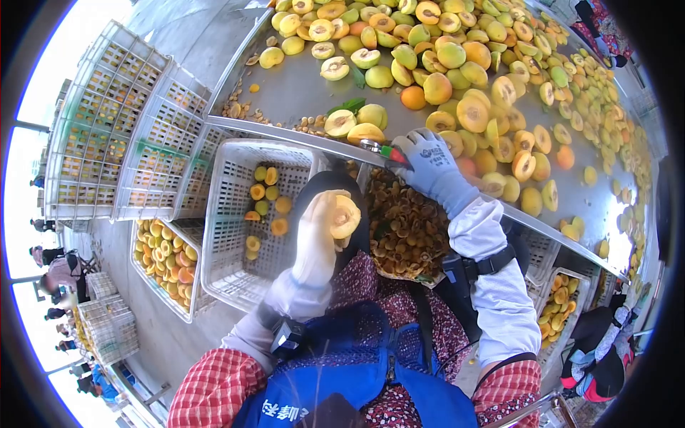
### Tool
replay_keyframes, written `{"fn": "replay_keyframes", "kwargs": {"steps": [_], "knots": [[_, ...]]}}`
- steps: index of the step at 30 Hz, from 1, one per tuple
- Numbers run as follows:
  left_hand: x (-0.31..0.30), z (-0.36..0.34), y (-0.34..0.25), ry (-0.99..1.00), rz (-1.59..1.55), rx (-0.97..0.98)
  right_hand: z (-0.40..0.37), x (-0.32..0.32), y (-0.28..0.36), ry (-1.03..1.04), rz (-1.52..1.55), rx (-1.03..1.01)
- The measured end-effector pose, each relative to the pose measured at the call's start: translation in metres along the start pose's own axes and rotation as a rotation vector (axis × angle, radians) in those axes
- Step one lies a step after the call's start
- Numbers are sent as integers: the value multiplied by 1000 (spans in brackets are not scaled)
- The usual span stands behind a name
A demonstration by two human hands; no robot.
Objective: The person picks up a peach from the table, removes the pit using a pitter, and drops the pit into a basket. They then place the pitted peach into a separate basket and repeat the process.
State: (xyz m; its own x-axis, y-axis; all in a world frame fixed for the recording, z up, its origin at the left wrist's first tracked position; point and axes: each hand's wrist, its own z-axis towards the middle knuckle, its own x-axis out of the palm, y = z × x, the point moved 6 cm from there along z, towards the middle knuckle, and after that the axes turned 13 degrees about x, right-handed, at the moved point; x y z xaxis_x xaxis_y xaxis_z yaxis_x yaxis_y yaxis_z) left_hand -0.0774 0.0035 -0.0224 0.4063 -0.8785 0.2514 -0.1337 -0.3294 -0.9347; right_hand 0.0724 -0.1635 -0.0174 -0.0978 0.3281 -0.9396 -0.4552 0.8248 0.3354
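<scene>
My left hand (pixel 314 232), in a pale glove, is closed around a halved fruit (pixel 345 216) that looks like an apricot, its cut face showing. It hovers beside a white crate (pixel 221 250) that has several fruit halves in it. At the metal table's front edge, my right hand (pixel 432 164), in a grey-blue glove, grips a small tool (pixel 389 153) with a red and green handle and a metal end. Halved apricots (pixel 341 123) lie on the table close to that tool. Below my right hand is a container heaped with brown pits (pixel 407 235).
Whole and halved apricots cover much of the metal table (pixel 300 93). Stacked crates (pixel 107 128) stand at the left, with a full fruit crate (pixel 168 264) on the floor. Another crate of fruit (pixel 559 307) is at the right, near a co-worker (pixel 596 353).
</scene>
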Motion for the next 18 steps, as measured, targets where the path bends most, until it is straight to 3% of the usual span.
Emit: {"fn": "replay_keyframes", "kwargs": {"steps": [2, 5, 8, 11, 14, 15, 18], "knots": [[-1, 1, 1, -17, -46, -17, -19, -23, 7, -174, 56, -42], [5, -1, -5, 7, -77, 6, -61, -57, 20, -247, 479, 20], [17, -11, -12, 53, -116, 10, -102, -28, 38, 204, 1419, 251], [32, -22, -13, 143, -96, 31, -150, -23, 59, 712, 1889, 537], [58, -39, -33, 355, 170, 395, -178, -29, 75, 677, 1856, 547], [60, -45, -29, 430, 90, 249, -186, -22, 75, 646, 1928, 570], [65, -58, -28, 523, 151, 158, -194, -10, 63, 376, 1858, 555]]}}
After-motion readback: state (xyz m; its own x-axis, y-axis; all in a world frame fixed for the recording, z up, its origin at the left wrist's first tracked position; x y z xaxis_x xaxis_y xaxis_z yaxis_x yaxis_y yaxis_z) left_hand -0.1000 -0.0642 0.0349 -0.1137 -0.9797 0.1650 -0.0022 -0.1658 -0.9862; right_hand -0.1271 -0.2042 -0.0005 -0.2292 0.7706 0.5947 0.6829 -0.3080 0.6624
